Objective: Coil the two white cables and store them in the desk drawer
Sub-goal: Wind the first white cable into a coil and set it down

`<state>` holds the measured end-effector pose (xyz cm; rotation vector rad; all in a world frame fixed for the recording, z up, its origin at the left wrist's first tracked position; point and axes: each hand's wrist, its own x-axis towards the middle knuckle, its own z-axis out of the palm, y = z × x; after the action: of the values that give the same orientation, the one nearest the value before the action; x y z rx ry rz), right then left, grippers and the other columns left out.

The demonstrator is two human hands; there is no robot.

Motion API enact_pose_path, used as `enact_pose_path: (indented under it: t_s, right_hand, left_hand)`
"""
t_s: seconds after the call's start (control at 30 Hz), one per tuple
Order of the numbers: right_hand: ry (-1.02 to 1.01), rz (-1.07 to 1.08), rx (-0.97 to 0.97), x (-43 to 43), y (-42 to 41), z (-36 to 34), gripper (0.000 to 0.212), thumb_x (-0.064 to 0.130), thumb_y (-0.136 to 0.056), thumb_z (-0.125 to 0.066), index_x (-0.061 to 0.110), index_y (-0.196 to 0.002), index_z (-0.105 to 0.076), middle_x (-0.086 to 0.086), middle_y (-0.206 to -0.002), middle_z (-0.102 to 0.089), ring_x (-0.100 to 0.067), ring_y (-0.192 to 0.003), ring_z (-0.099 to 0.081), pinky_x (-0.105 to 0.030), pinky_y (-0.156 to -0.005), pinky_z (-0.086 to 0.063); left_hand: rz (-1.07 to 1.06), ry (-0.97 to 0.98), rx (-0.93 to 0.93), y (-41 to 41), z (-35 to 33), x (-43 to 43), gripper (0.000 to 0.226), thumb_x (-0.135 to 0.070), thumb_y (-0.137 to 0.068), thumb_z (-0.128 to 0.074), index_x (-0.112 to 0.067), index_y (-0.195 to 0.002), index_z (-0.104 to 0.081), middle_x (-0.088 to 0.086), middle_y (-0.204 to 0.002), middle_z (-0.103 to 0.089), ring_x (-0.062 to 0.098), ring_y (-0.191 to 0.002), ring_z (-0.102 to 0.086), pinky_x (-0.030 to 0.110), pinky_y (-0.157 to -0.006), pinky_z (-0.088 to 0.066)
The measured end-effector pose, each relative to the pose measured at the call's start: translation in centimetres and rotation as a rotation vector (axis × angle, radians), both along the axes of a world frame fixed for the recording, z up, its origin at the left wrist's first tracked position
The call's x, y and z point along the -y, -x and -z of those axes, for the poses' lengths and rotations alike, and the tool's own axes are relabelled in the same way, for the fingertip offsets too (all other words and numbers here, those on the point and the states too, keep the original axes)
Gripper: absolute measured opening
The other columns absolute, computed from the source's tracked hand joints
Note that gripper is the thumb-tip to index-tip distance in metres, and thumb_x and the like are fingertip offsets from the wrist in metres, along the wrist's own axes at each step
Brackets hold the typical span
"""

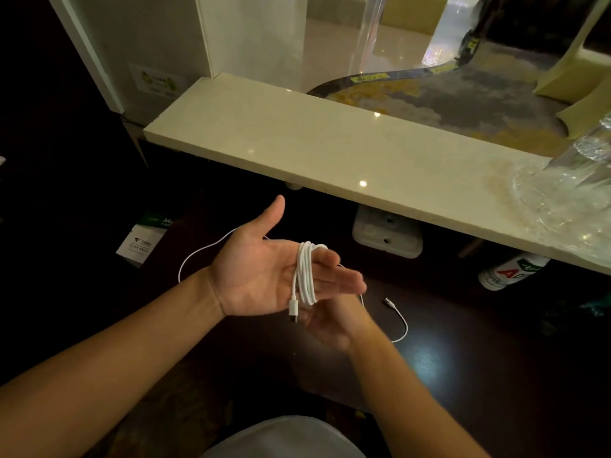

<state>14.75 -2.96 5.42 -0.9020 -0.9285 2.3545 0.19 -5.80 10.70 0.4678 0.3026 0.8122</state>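
One view only, head camera. Several turns of thin white charging cable [305, 276] are wound around the fingers of the left hand [264, 276], which is flat, palm up, thumb out, not clenched; a white plug end [293, 310] dangles below the palm. The right hand [330, 322] sits just under the left fingers, blurred and mostly hidden, so I cannot tell whether it is pinching anything. A loose tail of white cable [198, 256] loops out behind the left wrist, so this coil looks unfinished. More white cable with a small connector [396, 317] lies on the dark glossy desk surface [496, 375] right of the hands; whether it is the second cable or the same one, cannot tell. No drawer visible; storing not started.

Writing: white-green box [142, 241] left of the left hand shows "Mu", rest too small. White bottle [509, 271] under the pale stone ledge [330, 150], right of the hands, shows red "A", rest unreadable.
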Motion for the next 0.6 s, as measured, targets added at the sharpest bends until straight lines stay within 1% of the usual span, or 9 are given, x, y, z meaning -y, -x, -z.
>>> enact_pose_path:
  t_s: [0.07,0.13,0.2,0.27,0.33,0.4,0.5,0.57,0.6]
  right_hand:
    - [0.098,0.064,-0.063,1.0,0.9,0.3,0.026,0.031,-0.084,-0.065,0.02,-0.062,-0.074,0.008,-0.05,-0.05,-0.006,-0.045,-0.047,-0.021,-0.044,-0.041]
    - [0.036,0.088,-0.052,1.2,0.4,0.4,0.024,0.022,-0.088,-0.058,0.019,-0.067,-0.068,0.008,-0.049,-0.033,-0.005,-0.045,-0.03,-0.02,-0.045,-0.03]
    - [-0.088,0.109,-0.013,1.1,-0.5,0.5,0.022,0.02,-0.098,-0.05,0.011,-0.086,-0.065,0.006,-0.052,-0.03,-0.006,-0.049,-0.025,-0.02,-0.048,-0.027]
    - [-0.228,0.118,0.057,1.2,-1.1,0.1,0.032,0.031,-0.101,-0.047,0.007,-0.091,-0.066,0.002,-0.055,-0.032,-0.007,-0.051,-0.026,-0.022,-0.05,-0.026]
    - [-0.351,0.123,0.117,1.3,-1.3,-0.5,0.041,0.038,-0.099,-0.046,0.011,-0.078,-0.067,0.0,-0.056,-0.032,-0.008,-0.051,-0.026,-0.023,-0.051,-0.026]
    - [-0.431,0.115,0.139,1.4,-1.3,-1.2,0.044,0.034,-0.1,-0.044,0.013,-0.07,-0.068,0.005,-0.052,-0.032,-0.008,-0.049,-0.025,-0.023,-0.049,-0.024]
    - [-0.498,0.071,0.165,1.1,-1.3,-2.0,0.036,0.022,-0.102,-0.045,0.005,-0.084,-0.072,0.006,-0.051,-0.035,-0.006,-0.048,-0.025,-0.023,-0.049,-0.022]
    - [-0.531,0.056,0.193,0.9,-1.5,-2.1,0.028,0.017,-0.1,-0.051,-0.003,-0.096,-0.071,-0.001,-0.054,-0.034,-0.007,-0.048,-0.025,-0.023,-0.048,-0.023]
    - [-0.546,0.053,0.203,0.8,-1.6,-2.2,0.026,0.015,-0.098,-0.054,-0.004,-0.097,-0.071,-0.001,-0.053,-0.034,-0.007,-0.047,-0.025,-0.024,-0.048,-0.022]
  left_hand:
    - [-0.038,0.05,0.02,0.5,0.4,-0.2,0.088,-0.077,-0.088,-0.03,0.006,-0.105,-0.055,0.032,-0.109,-0.065,0.044,-0.113,-0.058,0.047,-0.103,-0.041]
    - [-0.079,0.104,-0.019,1.0,1.1,-0.4,0.077,-0.073,-0.091,-0.032,0.0,-0.088,-0.058,0.02,-0.082,-0.069,0.034,-0.085,-0.065,0.039,-0.086,-0.049]
    - [-0.127,0.111,-0.157,1.3,1.7,-0.5,0.069,-0.069,-0.092,-0.03,-0.008,-0.07,-0.053,0.006,-0.056,-0.058,0.024,-0.059,-0.056,0.033,-0.074,-0.042]
    - [-0.166,0.102,-0.254,1.2,1.9,-0.7,0.063,-0.066,-0.094,-0.03,-0.015,-0.06,-0.044,-0.002,-0.042,-0.044,0.017,-0.044,-0.04,0.034,-0.075,-0.034]
    - [-0.194,0.101,-0.316,0.8,1.9,-0.9,0.06,-0.062,-0.096,-0.032,-0.018,-0.055,-0.037,-0.005,-0.038,-0.034,0.016,-0.041,-0.025,0.036,-0.076,-0.036]
    - [-0.201,0.077,-0.371,0.4,1.5,-1.1,0.06,-0.058,-0.098,-0.03,-0.02,-0.051,-0.033,-0.007,-0.036,-0.028,0.016,-0.041,-0.017,0.035,-0.07,-0.041]
    - [-0.172,0.038,-0.418,0.4,1.0,-1.1,0.059,-0.054,-0.098,-0.032,-0.022,-0.048,-0.029,-0.007,-0.037,-0.018,0.014,-0.036,-0.014,0.031,-0.056,-0.044]
    - [-0.128,0.032,-0.447,0.6,0.9,-0.9,0.059,-0.052,-0.097,-0.035,-0.023,-0.046,-0.03,-0.005,-0.039,-0.013,0.013,-0.035,-0.013,0.029,-0.052,-0.044]
    - [-0.108,0.037,-0.449,0.7,0.9,-0.8,0.059,-0.051,-0.097,-0.036,-0.023,-0.045,-0.03,-0.005,-0.039,-0.013,0.012,-0.035,-0.013,0.028,-0.052,-0.045]
